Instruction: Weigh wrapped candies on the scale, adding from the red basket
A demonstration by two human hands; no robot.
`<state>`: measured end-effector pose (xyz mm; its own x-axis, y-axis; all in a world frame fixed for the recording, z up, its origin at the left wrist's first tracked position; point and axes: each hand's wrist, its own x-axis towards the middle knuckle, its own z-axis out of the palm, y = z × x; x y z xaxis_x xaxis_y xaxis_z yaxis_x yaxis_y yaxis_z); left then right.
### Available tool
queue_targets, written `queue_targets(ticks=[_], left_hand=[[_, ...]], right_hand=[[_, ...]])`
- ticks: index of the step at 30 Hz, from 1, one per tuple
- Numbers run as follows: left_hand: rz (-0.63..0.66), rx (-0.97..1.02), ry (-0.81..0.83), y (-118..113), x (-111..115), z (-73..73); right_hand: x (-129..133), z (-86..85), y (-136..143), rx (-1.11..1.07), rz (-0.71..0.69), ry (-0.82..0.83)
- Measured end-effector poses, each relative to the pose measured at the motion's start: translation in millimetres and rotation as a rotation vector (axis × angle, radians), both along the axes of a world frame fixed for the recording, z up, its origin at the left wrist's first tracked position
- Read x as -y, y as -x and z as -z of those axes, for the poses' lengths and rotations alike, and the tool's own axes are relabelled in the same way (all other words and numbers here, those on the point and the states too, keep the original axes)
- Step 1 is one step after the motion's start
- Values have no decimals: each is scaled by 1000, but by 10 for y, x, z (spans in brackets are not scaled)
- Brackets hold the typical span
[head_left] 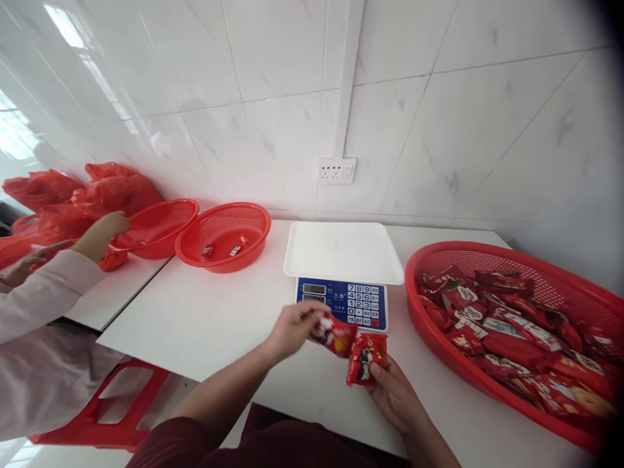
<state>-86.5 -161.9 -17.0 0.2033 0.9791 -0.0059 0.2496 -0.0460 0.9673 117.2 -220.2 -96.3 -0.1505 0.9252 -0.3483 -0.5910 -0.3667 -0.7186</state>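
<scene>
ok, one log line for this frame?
left hand: holds red packet | right hand: holds another red packet | scale: just beyond hands | big basket: right of scale, many packets | smaller basket: left of scale, few packets

Bright light, glare on tiled wall

Those packets catch the light like glossy plastic film, slick and creased. The baskets look like moulded plastic, smooth-rimmed, with finely pierced walls. The tray seems smooth plastic with a soft sheen. I'd call the table smooth and nearly matt, while the wall tiles are polished enough to throw back streaks of light. The bags are thin, crinkled, half-clear plastic, the stool hard plastic, the sleeves soft matt cloth.
</scene>
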Motion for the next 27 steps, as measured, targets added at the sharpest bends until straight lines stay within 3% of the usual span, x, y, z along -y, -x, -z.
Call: queue_targets(ticks=[5,8,11,13,17,20,24,27], left_hand=[[-671,-69,-427,726,-582,-545],[-813,3,-498,1186,-914,-807],[-898,-118,-575,1273,-964,-806],[-813,-218,-578,1059,-826,-633],[-246,-223,-394,289,-312,-70],[104,-212,-287,-192,43,286],[405,-203,-90,-453,219,547],[495,-202,-12,-482,189,639]], right_hand=[[38,-93,17,8,-110,64],[61,-106,0,30,-152,54],[61,-92,7,32,-147,26],[60,-96,31,39,-142,14],[41,-222,35,67,-100,-23],[-9,-449,-161,172,-21,-193],[-65,-827,-751,449,256,-302],[-72,-1048,-1204,651,359,-288]])
